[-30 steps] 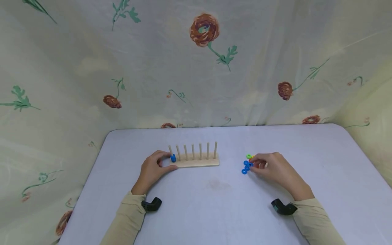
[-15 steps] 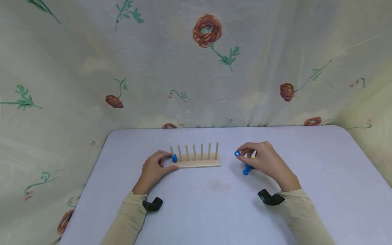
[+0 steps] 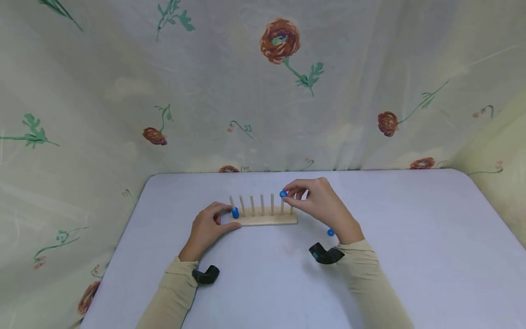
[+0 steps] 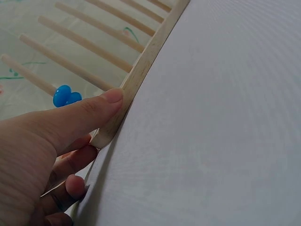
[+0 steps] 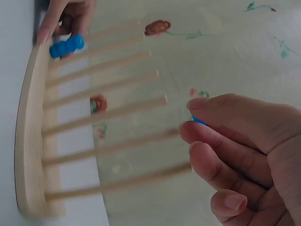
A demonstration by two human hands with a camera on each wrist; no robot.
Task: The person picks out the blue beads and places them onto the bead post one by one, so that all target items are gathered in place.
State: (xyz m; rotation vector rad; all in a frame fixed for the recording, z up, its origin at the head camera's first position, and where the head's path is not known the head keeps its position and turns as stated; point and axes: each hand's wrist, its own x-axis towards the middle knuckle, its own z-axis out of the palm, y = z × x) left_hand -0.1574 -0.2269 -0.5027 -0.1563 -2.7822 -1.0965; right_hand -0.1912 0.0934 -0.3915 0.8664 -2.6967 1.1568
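Here we list: one small, glossy blue ring point(image 3: 283, 194), pinched at the fingertips of the right hand point(image 3: 318, 200), knuckles arched, near the peg tops point(image 3: 272, 196); one pale wooden rack point(image 3: 267, 221), end gripped between thumb and fingers of the left hand point(image 3: 206, 225), blue rings point(image 3: 235, 213) stacked beside them.

Flower-printed cloth point(image 3: 230, 87) behind a pale table point(image 3: 263, 278)

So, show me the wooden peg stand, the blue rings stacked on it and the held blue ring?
Wooden peg stand point(image 3: 267, 218): head view, top of its base.
Stacked blue rings point(image 5: 67, 46): right wrist view, middle of the stack.
Held blue ring point(image 3: 281, 194): head view, left side of its rim.
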